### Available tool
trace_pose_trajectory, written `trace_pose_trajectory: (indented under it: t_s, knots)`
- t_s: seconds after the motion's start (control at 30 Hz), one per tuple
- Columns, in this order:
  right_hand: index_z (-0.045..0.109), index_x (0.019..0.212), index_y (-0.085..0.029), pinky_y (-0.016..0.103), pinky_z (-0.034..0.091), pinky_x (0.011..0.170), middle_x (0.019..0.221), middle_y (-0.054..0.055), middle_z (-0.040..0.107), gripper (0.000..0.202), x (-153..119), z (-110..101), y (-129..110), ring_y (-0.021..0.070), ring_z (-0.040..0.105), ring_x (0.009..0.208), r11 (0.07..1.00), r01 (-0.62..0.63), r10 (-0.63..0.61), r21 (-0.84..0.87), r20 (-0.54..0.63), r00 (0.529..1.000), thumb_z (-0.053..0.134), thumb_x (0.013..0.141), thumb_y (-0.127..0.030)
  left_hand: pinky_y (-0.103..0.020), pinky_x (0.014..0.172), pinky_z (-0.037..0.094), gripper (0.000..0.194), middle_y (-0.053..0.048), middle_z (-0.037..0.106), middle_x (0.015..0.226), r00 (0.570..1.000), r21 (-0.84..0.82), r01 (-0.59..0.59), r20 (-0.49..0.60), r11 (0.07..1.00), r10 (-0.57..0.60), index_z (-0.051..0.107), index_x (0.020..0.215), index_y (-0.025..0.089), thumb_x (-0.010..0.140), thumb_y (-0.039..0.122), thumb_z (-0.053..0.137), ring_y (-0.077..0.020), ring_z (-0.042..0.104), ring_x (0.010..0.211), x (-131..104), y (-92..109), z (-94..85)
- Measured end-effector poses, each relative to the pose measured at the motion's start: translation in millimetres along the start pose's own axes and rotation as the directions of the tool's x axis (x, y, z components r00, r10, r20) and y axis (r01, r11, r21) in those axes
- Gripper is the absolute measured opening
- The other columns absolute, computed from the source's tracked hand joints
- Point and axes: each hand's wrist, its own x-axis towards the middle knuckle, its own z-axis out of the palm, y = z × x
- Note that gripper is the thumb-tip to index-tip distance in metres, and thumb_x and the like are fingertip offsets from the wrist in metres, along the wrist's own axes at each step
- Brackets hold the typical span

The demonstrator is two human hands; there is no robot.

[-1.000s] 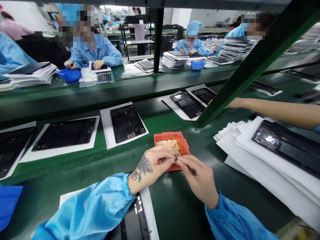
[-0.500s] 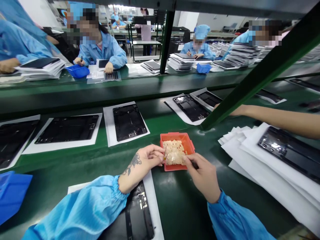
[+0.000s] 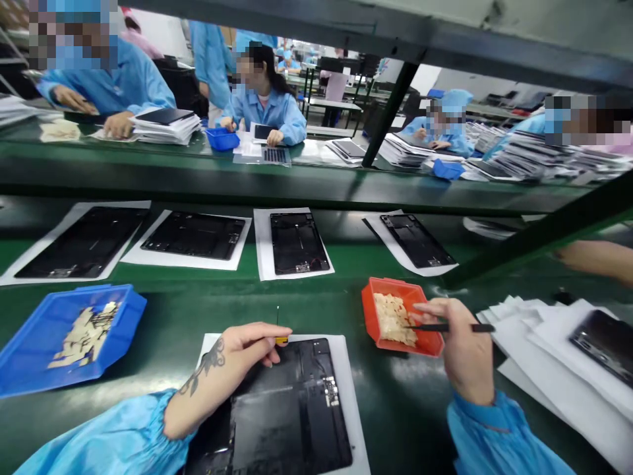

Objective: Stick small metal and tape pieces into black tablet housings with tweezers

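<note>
My left hand [image 3: 242, 353] is closed in a pinch on a small yellow piece [image 3: 281, 340], with a thin dark pin or wire standing up beside the fingertips. Beneath it, a black tablet housing [image 3: 277, 415] lies on a white sheet [image 3: 357, 435]. In my right hand [image 3: 467, 353] is a pair of black tweezers [image 3: 479, 328], held level with the tip pointing left. That tip is over a red tray [image 3: 428, 342] holding a heap of small cream-coloured pieces [image 3: 393, 323]. Whether the tip grips a piece is too small to tell.
A blue tray [image 3: 30, 353] with cream and dark strips stands at left. Several black housings [image 3: 299, 244] on white sheets line the belt behind. At right are stacked sheets [image 3: 524, 343] with a housing on top, a slanting green post [image 3: 548, 224] and another person's arm [image 3: 598, 257].
My view has swung left and the blue tray shows fully. My hands have parted: the left is now over the housing, the right by the red tray with the tweezers in plain sight.
</note>
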Motion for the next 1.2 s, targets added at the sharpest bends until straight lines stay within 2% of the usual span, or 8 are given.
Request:
trace_pose_trajectory:
  t_s: [0.07, 0.17, 0.3, 0.37, 0.5, 0.63, 0.8, 1.2]
  knots:
    - [0.070, 0.071, -0.015, 0.030, 0.048, 0.056, 0.069, 0.007, 0.064, 0.063, -2.7, 9.0, -19.6, 0.0179, 0.058, 0.060, 0.989, -0.105, 0.099, 0.108, 0.057, 0.993, 0.034, 0.091, -0.063, -0.025, 0.066, 0.047, 0.028, -0.006, 0.068, 0.076, 0.999, -0.045, 0.026, -0.022, 0.999, -0.027, 0.071, 0.100, 0.015, 0.081, 0.033, 0.060, -0.0136, 0.060, 0.067, -13.0, 3.0, -11.7]
    - [0.073, 0.074, -0.014, 0.028, 0.044, 0.040, 0.046, 0.005, 0.054, 0.074, -24.9, 35.1, -54.7, 0.0150, 0.050, 0.042, 0.917, -0.304, 0.206, 0.257, 0.346, 0.915, 0.030, 0.086, -0.072, -0.024, 0.066, 0.046, 0.027, -0.007, 0.068, 0.073, 0.998, -0.158, 0.055, -0.020, 0.986, -0.059, 0.070, 0.100, 0.014, 0.081, 0.031, 0.063, -0.0133, 0.059, 0.066, -28.6, 12.6, -20.3]
    - [0.072, 0.095, -0.023, 0.025, 0.052, 0.045, 0.073, 0.003, 0.063, 0.025, -69.7, 74.1, -94.7, 0.0134, 0.060, 0.049, 0.834, -0.383, 0.050, 0.397, 0.636, 0.770, 0.067, 0.081, -0.044, -0.024, 0.066, 0.046, 0.025, -0.008, 0.068, 0.077, 0.998, -0.326, 0.057, 0.026, 0.944, -0.051, 0.071, 0.098, 0.013, 0.080, 0.029, 0.064, -0.0132, 0.059, 0.066, -37.9, 23.1, -22.4]
    - [0.070, 0.099, -0.029, 0.025, 0.054, 0.049, 0.080, 0.001, 0.063, 0.017, -84.2, 85.1, -105.4, 0.0134, 0.063, 0.054, 0.866, -0.223, -0.161, 0.447, 0.672, 0.723, 0.069, 0.082, -0.028, -0.024, 0.067, 0.046, 0.025, -0.008, 0.068, 0.074, 0.998, -0.387, 0.055, 0.044, 0.920, -0.041, 0.071, 0.098, 0.012, 0.080, 0.027, 0.064, -0.0130, 0.059, 0.067, -39.4, 25.9, -22.9]
    - [0.067, 0.107, -0.029, 0.033, 0.057, 0.073, 0.094, 0.006, 0.068, 0.027, -89.1, 89.9, -110.0, 0.0223, 0.065, 0.088, 0.789, 0.425, -0.615, 0.445, 0.565, 0.550, 0.067, 0.083, -0.018, -0.024, 0.068, 0.046, 0.023, -0.008, 0.068, 0.073, 0.994, -0.472, 0.096, 0.087, 0.876, -0.062, 0.072, 0.097, 0.011, 0.079, 0.022, 0.063, -0.0137, 0.061, 0.068, -41.0, 29.0, -24.6]
    - [0.063, 0.112, -0.026, 0.035, 0.057, 0.082, 0.098, 0.006, 0.071, 0.032, -86.8, 87.9, -105.5, 0.0235, 0.064, 0.099, 0.643, 0.646, -0.739, 0.412, 0.554, 0.383, 0.068, 0.082, -0.017, -0.023, 0.068, 0.047, 0.021, -0.009, 0.069, 0.076, 0.990, -0.518, 0.121, 0.124, 0.847, -0.066, 0.073, 0.095, 0.011, 0.078, 0.019, 0.063, -0.0137, 0.062, 0.069, -40.8, 29.2, -24.3]
    - [0.060, 0.111, -0.025, 0.036, 0.059, 0.082, 0.099, 0.004, 0.072, 0.034, -88.1, 89.4, -103.7, 0.0222, 0.066, 0.097, 0.670, 0.606, -0.728, 0.428, 0.539, 0.424, 0.068, 0.081, -0.011, -0.022, 0.067, 0.047, 0.021, -0.009, 0.069, 0.072, 0.986, -0.540, 0.148, 0.144, 0.829, -0.082, 0.073, 0.094, 0.011, 0.077, 0.016, 0.063, -0.0128, 0.062, 0.066, -39.4, 28.9, -23.0]
    - [0.058, 0.117, -0.027, 0.035, 0.059, 0.080, 0.099, 0.005, 0.072, 0.041, -83.0, 93.0, -104.5, 0.0225, 0.065, 0.101, 0.655, 0.604, -0.734, 0.454, 0.574, 0.364, 0.068, 0.081, -0.009, -0.021, 0.067, 0.048, 0.022, -0.009, 0.069, 0.071, 0.978, -0.565, 0.176, 0.195, 0.806, -0.076, 0.072, 0.096, 0.010, 0.078, 0.015, 0.061, -0.0120, 0.062, 0.066, -39.3, 27.1, -20.8]
